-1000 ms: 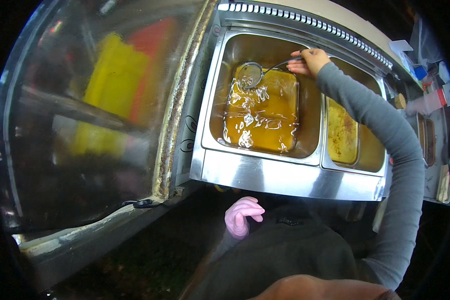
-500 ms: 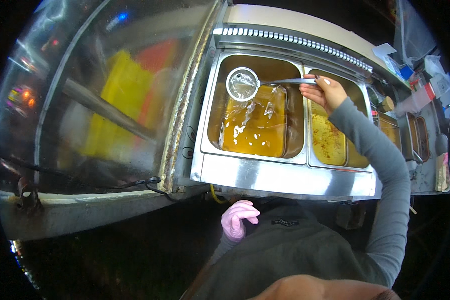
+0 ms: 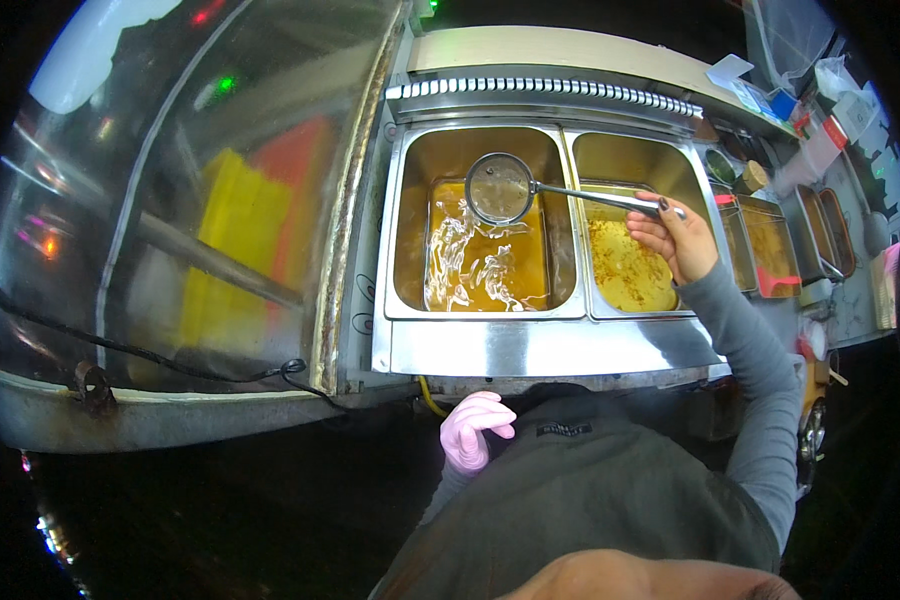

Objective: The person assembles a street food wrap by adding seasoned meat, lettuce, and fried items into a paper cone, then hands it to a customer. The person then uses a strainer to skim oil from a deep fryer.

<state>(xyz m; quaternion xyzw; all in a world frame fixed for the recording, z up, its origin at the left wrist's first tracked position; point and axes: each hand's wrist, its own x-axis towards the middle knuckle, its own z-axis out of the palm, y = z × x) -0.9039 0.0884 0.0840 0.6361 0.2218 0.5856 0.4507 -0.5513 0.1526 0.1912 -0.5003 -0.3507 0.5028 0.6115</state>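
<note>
My right hand (image 3: 678, 235) has its fingers wrapped around the long handle of a round mesh skimmer (image 3: 500, 187), gripping at the far end so my arm stays clear of the hot oil. I hold the skimmer's bowl level, above the left fryer vat (image 3: 402, 230), so any drips fall into the rippling amber oil (image 3: 485, 265). The right vat (image 3: 625, 262) just beside it carries a pale, crumb-speckled surface. My left hand (image 3: 472, 432), in a pink glove, hangs low by my apron with its fingers loosely curled, holding nothing, below the steel counter (image 3: 540, 345) edge.
</note>
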